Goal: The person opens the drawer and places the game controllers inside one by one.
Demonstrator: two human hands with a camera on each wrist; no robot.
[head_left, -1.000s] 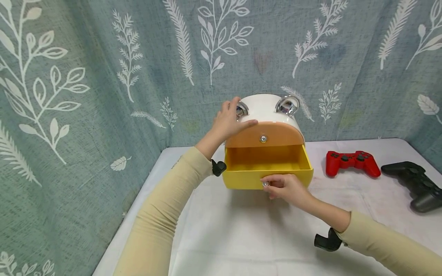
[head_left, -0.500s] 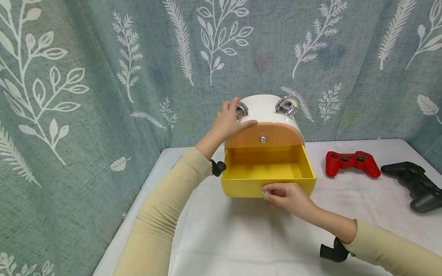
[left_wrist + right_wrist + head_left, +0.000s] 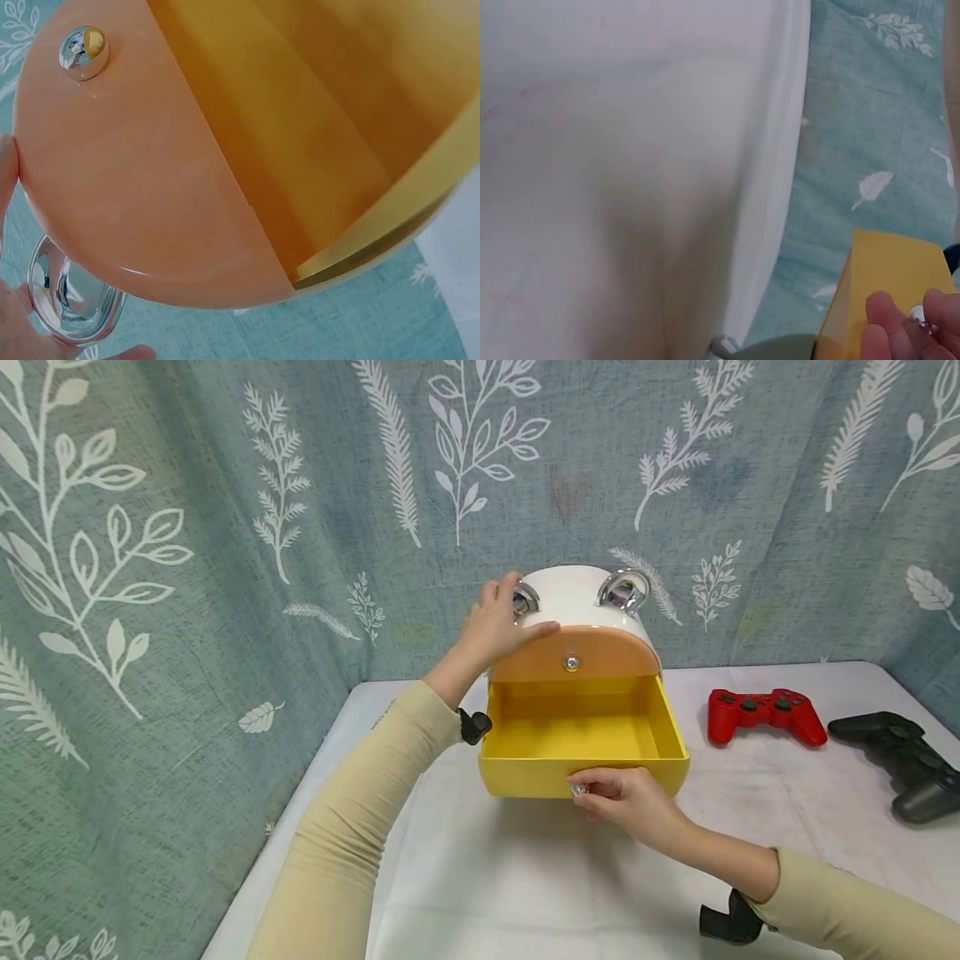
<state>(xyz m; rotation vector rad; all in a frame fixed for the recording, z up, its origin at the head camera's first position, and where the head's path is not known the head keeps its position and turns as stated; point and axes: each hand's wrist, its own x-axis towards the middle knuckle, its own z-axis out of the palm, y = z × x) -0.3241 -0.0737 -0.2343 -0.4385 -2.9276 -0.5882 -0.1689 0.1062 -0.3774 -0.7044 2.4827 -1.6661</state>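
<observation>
A small drawer box with a rounded white top stands at the back of the table. Its upper drawer front is orange and closed. The lower yellow drawer is pulled well out, and its inside looks bare. My right hand pinches this drawer's clear, shiny knob between thumb and fingers. At the box's upper left, my left hand holds the top around a chrome ring, thumb along the orange front's upper edge. The left wrist view shows the upper knob untouched.
A red game controller lies right of the box, with a black game controller beyond it near the right edge. White cloth covers the table. A patterned curtain hangs behind and to the left.
The yellow drawer has slid farther out toward me, with my right hand on its knob. My left hand and the box body have stayed in place.
</observation>
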